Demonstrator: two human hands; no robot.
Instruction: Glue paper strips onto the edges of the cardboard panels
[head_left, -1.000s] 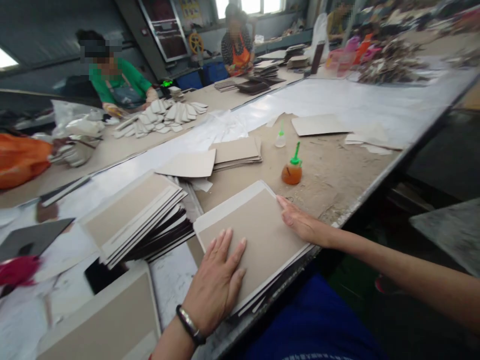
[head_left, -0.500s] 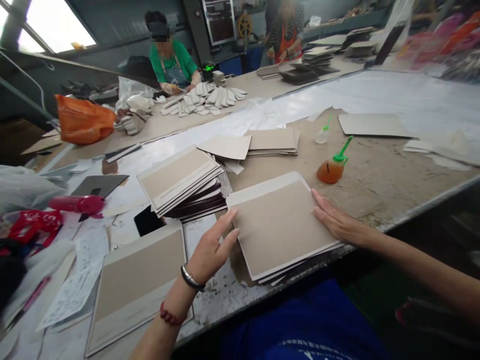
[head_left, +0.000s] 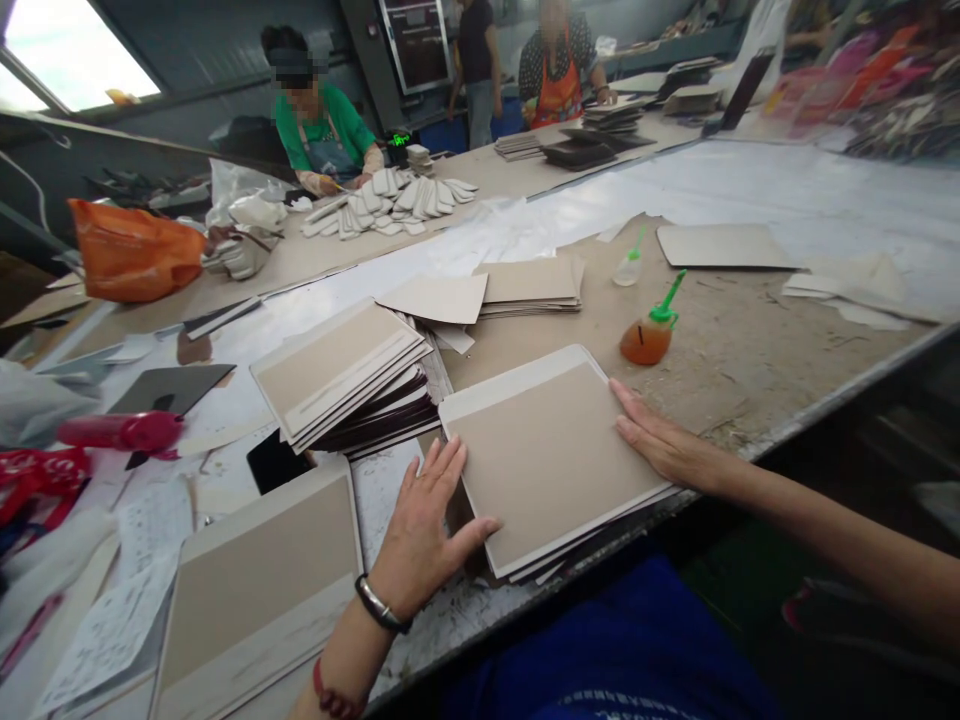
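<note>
In front of me lies a stack of beige panels with pale edges [head_left: 555, 450], close to the table's front edge. My left hand [head_left: 427, 525] rests along the stack's left side, fingers spread and the thumb over the top panel. Against the right edge lies my right hand [head_left: 656, 440], its fingers stretched out. Neither hand is wrapped round anything. A second stack of panels [head_left: 341, 365], dark at the lower edges, leans unevenly behind my left hand. Another beige panel [head_left: 262, 580] lies to the left of my left wrist.
Beyond my right hand stand a bottle of orange liquid [head_left: 646, 343] and a smaller clear bottle [head_left: 628, 267], both green-tipped. A pink bottle [head_left: 124, 432], a phone-like black object [head_left: 276, 460] and an orange bag [head_left: 135, 250] are at left. Co-workers [head_left: 322, 135] are across the table.
My left hand has slid down the stack's left side and spread its fingers wider. My right hand stays at the right edge. The view has shifted slightly, and another person shows in the background.
</note>
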